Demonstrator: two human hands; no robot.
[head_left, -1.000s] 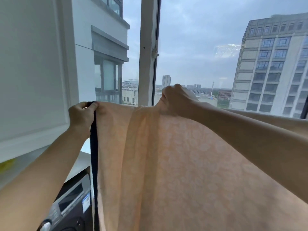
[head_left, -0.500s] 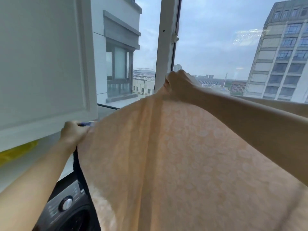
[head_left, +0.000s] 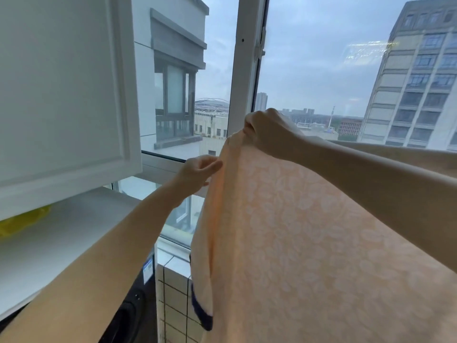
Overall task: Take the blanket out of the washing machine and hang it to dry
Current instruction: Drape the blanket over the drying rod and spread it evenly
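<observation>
A peach blanket (head_left: 309,243) with a pale leaf pattern and a dark blue trim hangs in front of the window and fills the lower right. My right hand (head_left: 269,129) grips its top edge at chest height, fingers curled over the cloth. My left hand (head_left: 197,173) is beside the blanket's left fold, thumb and fingers pinching at the cloth edge. The dark washing machine (head_left: 133,308) shows at the bottom left, mostly hidden by my left arm.
A white wall cabinet (head_left: 64,95) hangs at the left above a white shelf (head_left: 61,238) holding something yellow (head_left: 22,222). The white window frame (head_left: 243,65) stands behind the blanket. A tiled ledge (head_left: 173,293) runs under the window.
The blanket has shifted to the right. My left hand let go of the blue-trimmed corner, which now hangs low, and moved up right to the fold. The view turned right.
</observation>
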